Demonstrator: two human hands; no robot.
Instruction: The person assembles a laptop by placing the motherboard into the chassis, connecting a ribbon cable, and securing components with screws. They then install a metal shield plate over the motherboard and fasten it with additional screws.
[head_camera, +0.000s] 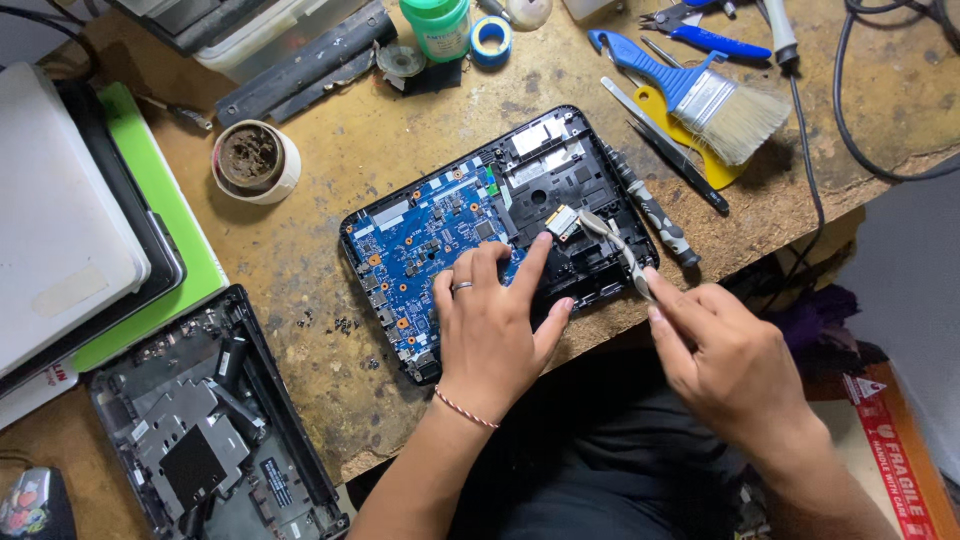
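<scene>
Two bare hands work on an opened laptop base (560, 190) lying on a worn wooden bench (330, 170).

The left hand (492, 325) rests flat on the base, fingers spread, its forefinger stretched toward a small card (561, 221) beside the blue circuit board (430, 235); it grips nothing. The right hand (725, 355) pinches metal tweezers (618, 248), whose tips meet at the card, though whether they actually clasp it is hard to tell. Just right of the base lies a screwdriver (655, 215), and beyond it a blue-handled brush (705, 95). A second black shell (215, 430) sits at the lower left, with small loose screws (345, 325) between it and the base.
</scene>
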